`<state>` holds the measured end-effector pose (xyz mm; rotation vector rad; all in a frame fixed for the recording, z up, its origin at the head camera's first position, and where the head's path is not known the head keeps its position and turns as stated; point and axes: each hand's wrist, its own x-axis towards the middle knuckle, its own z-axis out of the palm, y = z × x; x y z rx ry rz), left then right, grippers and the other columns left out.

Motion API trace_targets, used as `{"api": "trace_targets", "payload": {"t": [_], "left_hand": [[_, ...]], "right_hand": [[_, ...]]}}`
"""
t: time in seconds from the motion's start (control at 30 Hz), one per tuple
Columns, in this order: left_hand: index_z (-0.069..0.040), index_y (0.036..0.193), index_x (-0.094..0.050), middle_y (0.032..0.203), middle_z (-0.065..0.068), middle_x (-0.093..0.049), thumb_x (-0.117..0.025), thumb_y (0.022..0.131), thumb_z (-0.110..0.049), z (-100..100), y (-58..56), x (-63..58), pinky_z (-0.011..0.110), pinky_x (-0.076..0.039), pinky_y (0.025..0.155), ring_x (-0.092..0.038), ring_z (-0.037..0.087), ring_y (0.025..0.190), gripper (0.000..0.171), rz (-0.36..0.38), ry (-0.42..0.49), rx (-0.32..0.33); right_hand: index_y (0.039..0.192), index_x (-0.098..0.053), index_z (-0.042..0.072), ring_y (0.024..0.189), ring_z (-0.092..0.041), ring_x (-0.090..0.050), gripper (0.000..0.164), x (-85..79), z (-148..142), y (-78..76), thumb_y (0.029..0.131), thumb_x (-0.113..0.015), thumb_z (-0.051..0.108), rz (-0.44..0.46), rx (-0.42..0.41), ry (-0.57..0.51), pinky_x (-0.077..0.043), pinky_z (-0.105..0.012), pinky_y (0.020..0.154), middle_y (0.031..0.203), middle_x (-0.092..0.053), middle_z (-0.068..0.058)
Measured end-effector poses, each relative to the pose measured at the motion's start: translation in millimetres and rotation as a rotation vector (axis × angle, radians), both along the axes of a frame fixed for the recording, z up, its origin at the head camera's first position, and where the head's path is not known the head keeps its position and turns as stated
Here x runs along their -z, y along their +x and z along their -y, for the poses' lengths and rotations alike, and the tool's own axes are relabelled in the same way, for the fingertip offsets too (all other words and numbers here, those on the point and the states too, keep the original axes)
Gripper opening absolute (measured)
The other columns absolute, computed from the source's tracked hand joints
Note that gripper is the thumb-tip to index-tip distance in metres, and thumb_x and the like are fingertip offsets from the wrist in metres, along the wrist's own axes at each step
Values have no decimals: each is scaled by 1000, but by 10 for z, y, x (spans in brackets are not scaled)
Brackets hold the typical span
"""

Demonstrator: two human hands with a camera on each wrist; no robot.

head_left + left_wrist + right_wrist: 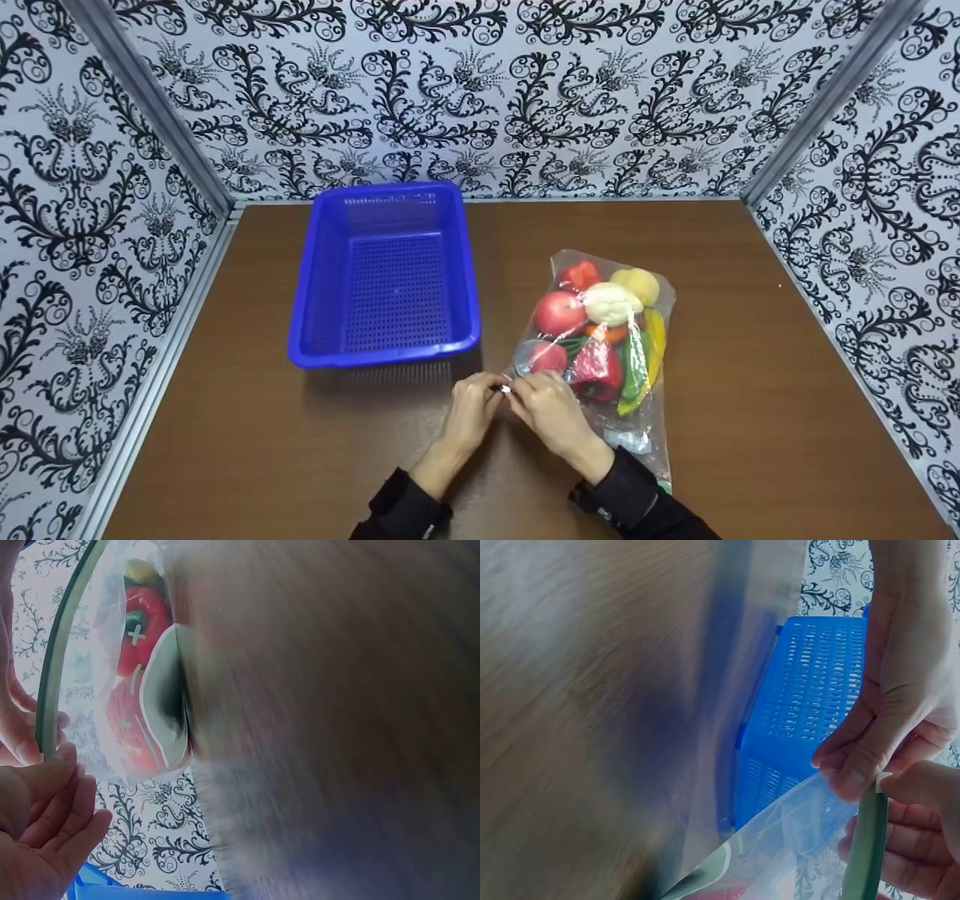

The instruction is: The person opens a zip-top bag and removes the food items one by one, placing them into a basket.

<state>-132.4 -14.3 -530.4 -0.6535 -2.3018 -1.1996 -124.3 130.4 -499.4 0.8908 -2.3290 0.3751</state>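
Note:
A clear zip bag [538,330] of fruit and vegetable pieces lies on the table, right of centre. Inside are red peppers [598,367], a tomato-like red piece [559,313], a pale lumpy piece [613,304], a yellow round piece [637,285] and long green and yellow pieces. My left hand [474,405] pinches the corner of the bag's mouth at the end of its green zip strip [56,652]. Close against it, my right hand [551,412] pinches the small white slider [883,781] on that strip. The fingertips of both hands nearly meet.
A blue plastic basket [384,358] with perforated sides and bottom stands left of the bag, with nothing inside. The brown wooden table [765,360] is enclosed by patterned walls [480,97] at the back and both sides.

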Motion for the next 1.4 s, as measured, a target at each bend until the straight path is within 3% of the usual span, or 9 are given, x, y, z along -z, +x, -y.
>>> {"api": "trace_targets", "payload": {"t": [0.17,0.33,0.53,0.97,1.4], "left_hand": [[-3,78,-66,75,2,-64,-67,67,8,2,-3,1,21,-47,63,-61,13,71,16,12,-8,7],[-4,76,-67,74,2,-65,-63,65,11,39,-18,-19,22,-48,62,-61,12,69,19,29,5,-40],[-3,74,-67,73,4,-65,-63,68,10,69,-35,-12,22,-49,61,-62,14,67,15,37,-3,-50],[-2,73,-67,72,2,-64,-64,67,10,60,-55,4,23,-48,59,-61,12,65,14,31,-5,-61],[-2,73,-66,72,2,-64,-63,68,10,90,-86,-16,25,-49,61,-61,14,66,14,82,-1,-96]], "right_hand": [[73,-62,7,64,-16,-56,13,22,-28,-3,65,-71,11,-27,9,11,-46,-31,65,68,-59,-1],[67,-57,8,60,-17,-53,14,53,-116,35,63,-70,10,-26,35,-3,-45,-31,62,64,-55,0],[65,-55,9,57,-16,-51,17,83,-265,122,60,-70,10,-37,51,-20,-41,-30,56,62,-52,1],[69,-58,9,55,-15,-50,14,121,-647,367,62,-70,10,38,129,-26,-40,-31,50,63,-52,1],[65,-55,9,48,-14,-44,16,110,-1015,583,61,-70,11,72,218,-11,-36,-29,45,59,-48,3]]}}
